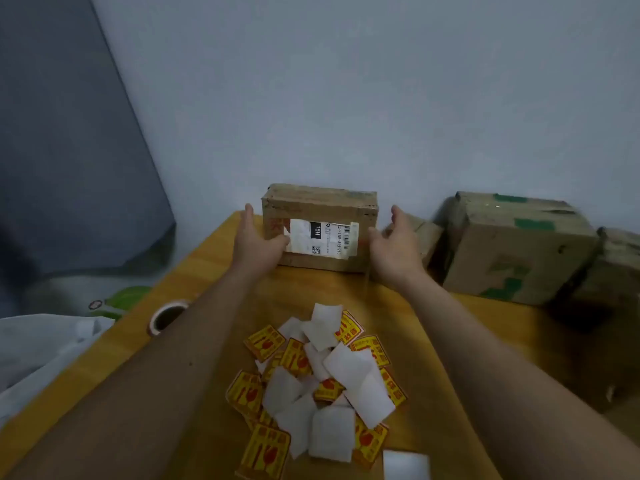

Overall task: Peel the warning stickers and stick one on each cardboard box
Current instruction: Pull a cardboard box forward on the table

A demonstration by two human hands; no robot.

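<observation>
A small cardboard box (320, 202) with a white shipping label stands upright at the far edge of the wooden table (214, 271). My left hand (254, 242) is at the box's left side, fingers straight and thumb against its front. My right hand (393, 245) is spread at the box's right side, close to it; contact is unclear. A heap of yellow-and-red warning stickers (266, 448) and white backing papers (349, 367) lies on the table near me, between my forearms.
A larger cardboard box (512, 247) with green marks stands at the right, another box (620, 271) past it, and a small one (427, 237) behind my right hand. A tape roll (166, 317) lies at the table's left edge. White plastic (41, 348) sits lower left.
</observation>
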